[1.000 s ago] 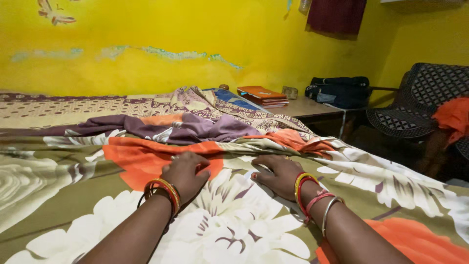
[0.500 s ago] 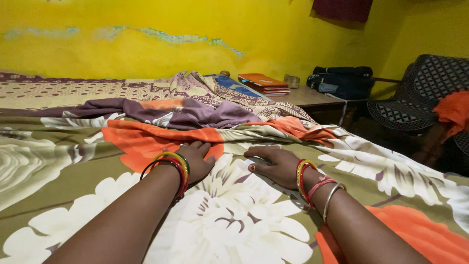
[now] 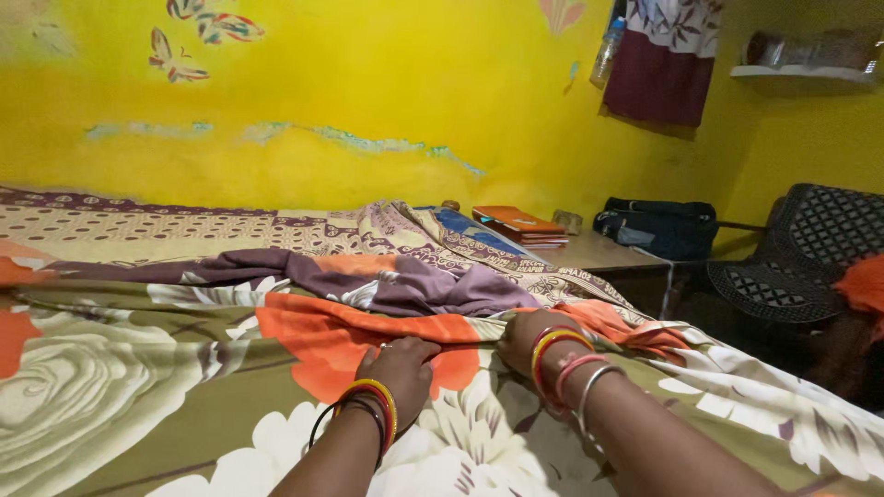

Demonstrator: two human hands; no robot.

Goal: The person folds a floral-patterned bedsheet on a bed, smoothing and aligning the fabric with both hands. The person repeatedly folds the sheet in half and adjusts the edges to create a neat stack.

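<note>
A large olive bedsheet (image 3: pixel 184 387) with white and orange flowers is spread over the bed in front of me. My left hand (image 3: pixel 402 364), with red and yellow bangles at the wrist, is curled on the sheet's folded orange edge. My right hand (image 3: pixel 527 339), also bangled, is closed on the same edge just to the right; its fingertips are hidden. Right behind the fold lies a crumpled purple part of the cloth (image 3: pixel 396 285).
A beige and maroon patterned sheet (image 3: pixel 138 230) covers the bed toward the yellow wall. On a low table (image 3: pixel 599 250) at the right lie orange books (image 3: pixel 516 223) and a dark bag (image 3: pixel 658 225). A black chair (image 3: pixel 792 258) holding an orange cloth (image 3: pixel 866 285) stands farther right.
Both hands have slid forward from lying flat on the white flower to the sheet's folded orange edge and closed on it. My view has tilted up, showing more wall.
</note>
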